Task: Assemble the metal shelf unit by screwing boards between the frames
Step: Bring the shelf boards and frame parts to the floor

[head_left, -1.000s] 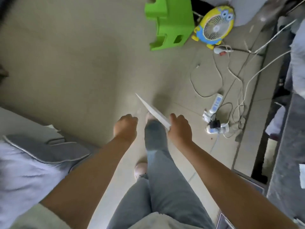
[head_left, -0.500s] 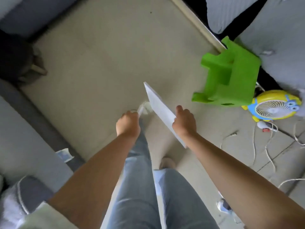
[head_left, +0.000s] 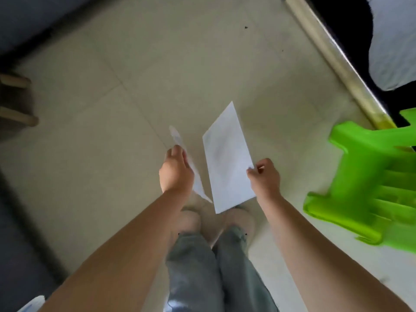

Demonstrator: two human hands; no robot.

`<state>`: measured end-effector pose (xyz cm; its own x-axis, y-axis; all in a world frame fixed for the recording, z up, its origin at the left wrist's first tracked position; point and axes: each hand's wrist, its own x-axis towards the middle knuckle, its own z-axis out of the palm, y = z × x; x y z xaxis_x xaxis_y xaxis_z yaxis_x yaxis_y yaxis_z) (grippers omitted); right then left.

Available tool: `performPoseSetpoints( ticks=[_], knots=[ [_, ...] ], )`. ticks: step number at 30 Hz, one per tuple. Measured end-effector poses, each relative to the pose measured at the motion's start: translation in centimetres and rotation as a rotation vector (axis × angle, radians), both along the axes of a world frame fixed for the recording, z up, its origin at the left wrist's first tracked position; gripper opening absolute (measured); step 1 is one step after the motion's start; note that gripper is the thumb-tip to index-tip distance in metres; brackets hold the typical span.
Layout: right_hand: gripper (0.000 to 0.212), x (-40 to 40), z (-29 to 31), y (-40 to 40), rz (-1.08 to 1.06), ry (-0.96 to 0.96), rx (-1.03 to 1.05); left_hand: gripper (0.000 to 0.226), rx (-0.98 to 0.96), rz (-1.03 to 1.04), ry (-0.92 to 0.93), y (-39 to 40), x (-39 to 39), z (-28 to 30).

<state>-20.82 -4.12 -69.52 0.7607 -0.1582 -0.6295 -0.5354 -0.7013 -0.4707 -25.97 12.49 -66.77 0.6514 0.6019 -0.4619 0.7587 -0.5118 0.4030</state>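
Since half a second ago, both white boards are turning apart and the overturned bright green plastic stool (head_left: 369, 176) is sliding to the right edge of the head view. At centre frame, the right hand (head_left: 265, 177) is pinching the right edge of a flat white rectangular shelf board (head_left: 227, 158), face up to the camera. Just left of it, the left hand (head_left: 176, 171) is curling round a second thin white board (head_left: 193, 174), seen nearly edge-on. Both are hanging above the pale tiled floor (head_left: 112, 109) and the person's feet; no metal frame is showing. Such a light fingertip pinch is risking the wide board slipping and dropping onto the toes, or clipping the nearby stool.
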Motion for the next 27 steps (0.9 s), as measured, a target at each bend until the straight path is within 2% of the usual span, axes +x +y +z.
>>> performPoseSetpoints(
  ticks=[3, 5, 6, 8, 10, 14, 16, 19, 22, 24, 27],
  knots=[
    [0.024, 1.4, -5.8, -0.7, -0.077, -0.079, 0.064, 0.011, -0.002, 0.088, -0.095, 0.4, 1.6, -5.9],
    [0.031, 1.8, -9.4, -1.2, -0.160, -0.088, 0.086, 0.014, 0.011, 0.113, 0.001, 1.2, 1.3, -10.0],
    [0.027, 1.8, -11.2, -1.3, -0.163, -0.084, 0.077, 0.022, 0.024, 0.042, 0.105, 1.8, 0.8, -12.2],
    [0.016, 1.5, -14.7, -1.8, -0.056, -0.023, 0.000, 0.037, 0.061, -0.275, 0.358, 2.4, -0.4, -16.0],
    [0.014, 0.9, -17.5, -2.2, 0.070, 0.058, -0.103, 0.039, 0.111, -0.513, 0.526, 3.2, -1.4, -19.0],
    [0.026, 0.7, -21.3, -2.2, 0.076, 0.162, -0.260, 0.038, 0.251, -0.666, 0.698, 5.1, -1.7, -22.8],
    [0.032, 0.7, -22.3, -2.1, 0.122, 0.199, -0.328, 0.042, 0.324, -0.753, 0.778, 5.5, -1.4, -23.5],
    [0.040, 0.1, -22.3, -1.4, 0.268, 0.268, -0.402, 0.055, 0.329, -0.832, 0.889, 4.4, -0.4, -23.0],
    [0.039, -0.3, -19.9, -0.4, 0.392, 0.331, -0.407, 0.056, 0.341, -0.987, 0.819, 1.6, 0.9, -21.0],
    [0.037, -0.3, -17.2, -0.1, 0.438, 0.284, -0.379, 0.056, 0.339, -1.066, 0.734, -0.5, 1.9, -18.8],
    [0.034, -0.6, -11.4, -1.0, 0.499, 0.076, -0.343, 0.058, 0.331, -1.147, 0.650, -3.8, 3.7, -13.8]
  ],
)
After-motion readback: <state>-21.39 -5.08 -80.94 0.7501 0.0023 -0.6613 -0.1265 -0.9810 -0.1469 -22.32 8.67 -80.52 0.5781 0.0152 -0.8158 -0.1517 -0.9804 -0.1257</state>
